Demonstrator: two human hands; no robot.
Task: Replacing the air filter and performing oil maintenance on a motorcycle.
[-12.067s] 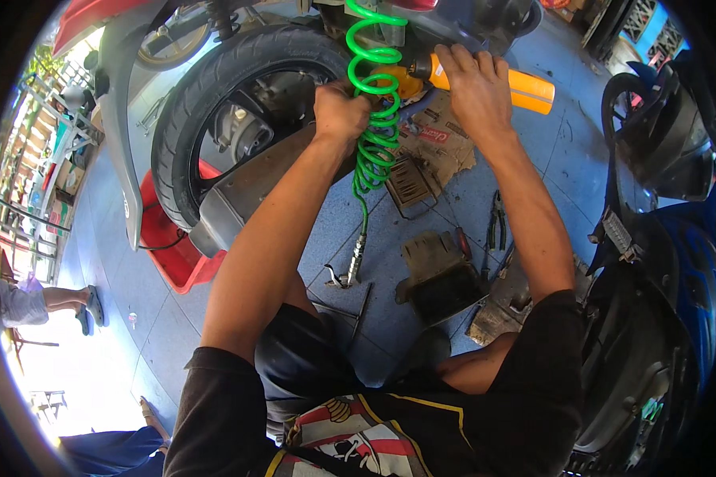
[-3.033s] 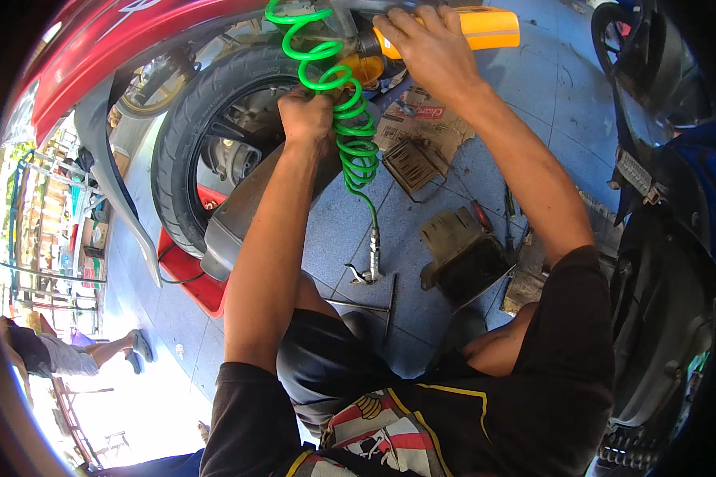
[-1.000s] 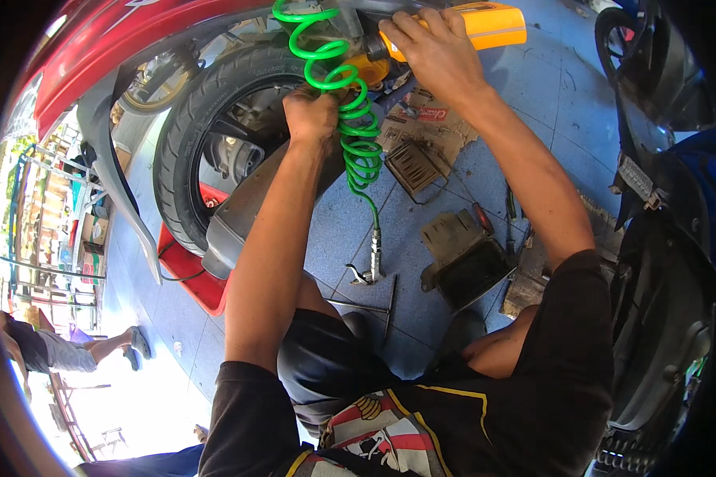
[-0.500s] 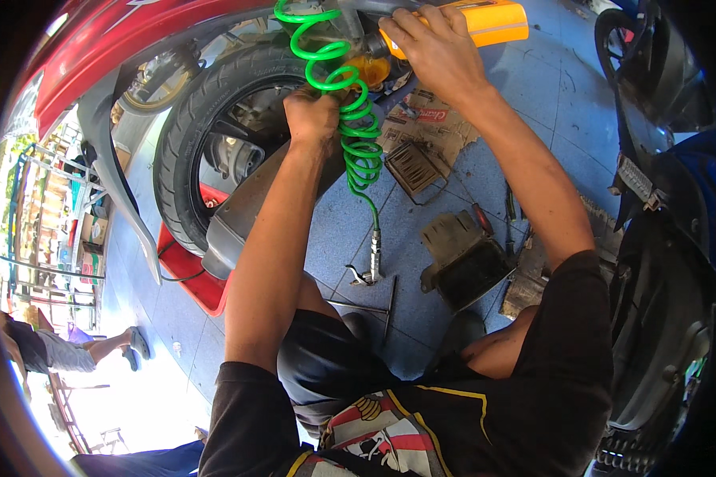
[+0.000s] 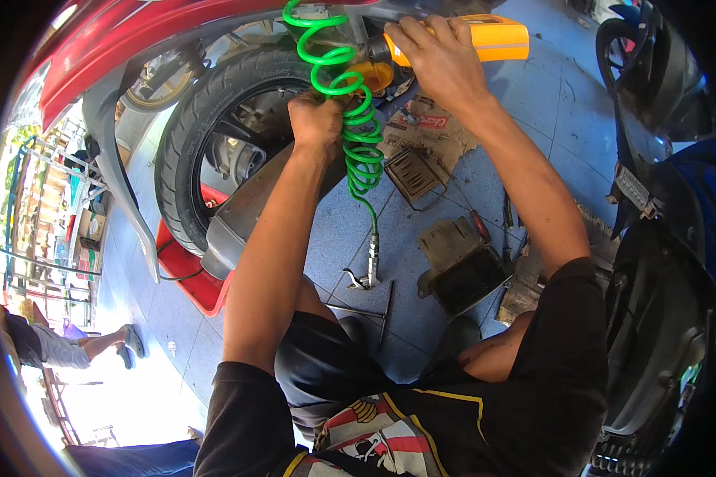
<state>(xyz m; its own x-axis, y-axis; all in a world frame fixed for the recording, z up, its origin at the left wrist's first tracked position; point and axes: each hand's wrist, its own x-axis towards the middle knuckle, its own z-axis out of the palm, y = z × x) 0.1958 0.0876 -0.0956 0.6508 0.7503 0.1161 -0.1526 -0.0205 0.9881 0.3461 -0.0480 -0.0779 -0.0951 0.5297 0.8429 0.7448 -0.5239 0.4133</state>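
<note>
My right hand is wrapped around a yellow plastic bottle, which lies tilted on its side with its dark neck pointing left. Just below that neck is a translucent orange funnel, partly behind the hanging green coiled air hose. My left hand is closed beside the funnel, next to the motorcycle's rear wheel. The hose covers its fingertips, so what they grip is hidden. At the hose's lower end hangs a metal air blow gun.
A red tray sits under the wheel and the exhaust muffler. On the blue tiled floor lie a black box-shaped part, a ribbed filter-like frame, a T-handle wrench and cardboard. Another motorcycle stands at right.
The green hose has swung slightly to the right at its upper coils. Both hands have shifted only a little, and the bottle stays tilted over the funnel.
</note>
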